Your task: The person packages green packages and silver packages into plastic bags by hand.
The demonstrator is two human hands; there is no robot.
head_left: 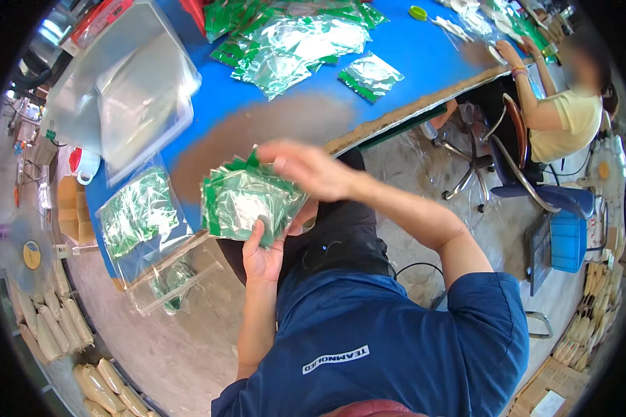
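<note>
A stack of small clear-and-green plastic packets (247,207) rests in my left hand (263,258), whose thumb presses on the top of it. Over the stack's upper right edge is my right hand (306,169), its fingers reaching the packets' green corners; motion blurs them, so their grip is unclear. Beyond my hands, a loose pile of similar packets (306,42) covers the far part of the blue table (424,62). One single packet (371,75) lies apart, to the right of that pile. At the left, a large clear bag (142,215) full of green packets sits on the table's edge.
Large clear plastic bags (142,97) lie at the far left, near a white-and-red mug (85,165). A co-worker in a yellow top (570,125) sits at the right end of the table. Beside them stands a blue crate (567,242). A fan (31,254) is at the left.
</note>
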